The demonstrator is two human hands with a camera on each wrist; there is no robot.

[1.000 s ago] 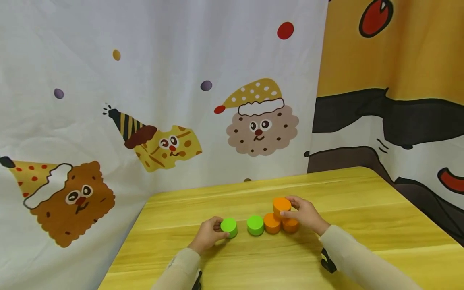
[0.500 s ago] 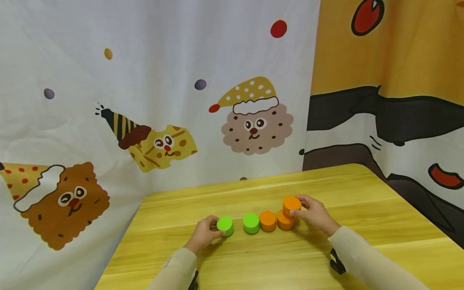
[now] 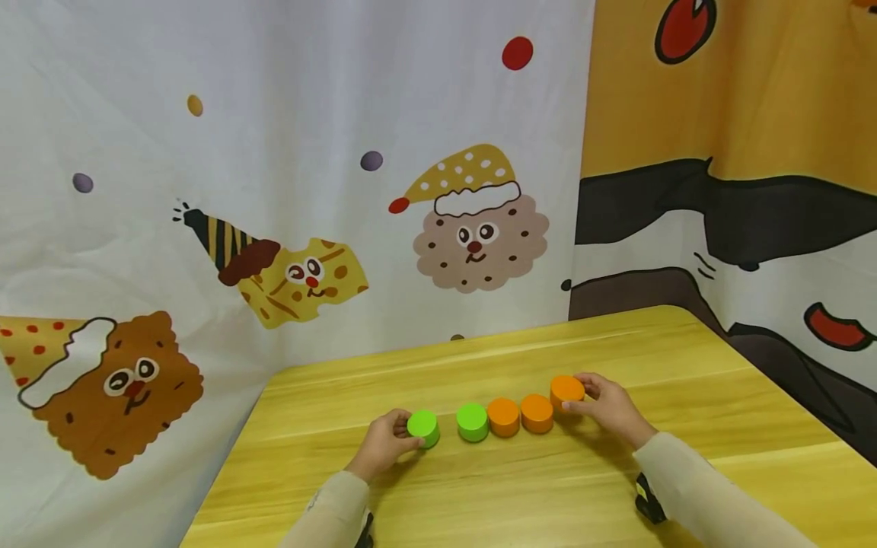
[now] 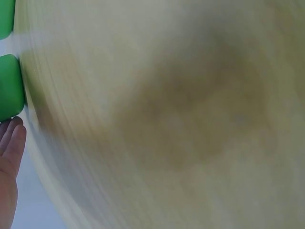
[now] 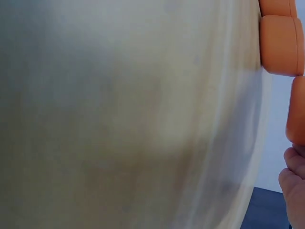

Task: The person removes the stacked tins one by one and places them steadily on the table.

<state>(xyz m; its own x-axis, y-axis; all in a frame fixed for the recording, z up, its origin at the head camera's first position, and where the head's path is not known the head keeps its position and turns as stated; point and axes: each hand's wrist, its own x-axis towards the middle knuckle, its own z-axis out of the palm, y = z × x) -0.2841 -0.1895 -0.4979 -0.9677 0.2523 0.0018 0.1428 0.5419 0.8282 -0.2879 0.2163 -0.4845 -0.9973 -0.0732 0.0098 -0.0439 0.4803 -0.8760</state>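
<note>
In the head view several short round blocks, green and orange, form a row on the wooden table. My left hand pinches the leftmost green block between thumb and fingers; that block rests on the table. A second green block stands a small gap to its right. Two orange blocks continue the row. At the right end my right hand holds another orange block. The right wrist view shows this held block raised off the tabletop, beside the standing orange block.
The light wooden table reaches back to a white curtain printed with cartoon snacks. A yellow and black printed curtain hangs at the right. The tabletop's far right corner is rounded.
My right hand has carried its orange block rightward, from above the other orange blocks to beyond the row's right end, and somewhat lower. The left hand keeps its green block. The head view has shifted slightly.
</note>
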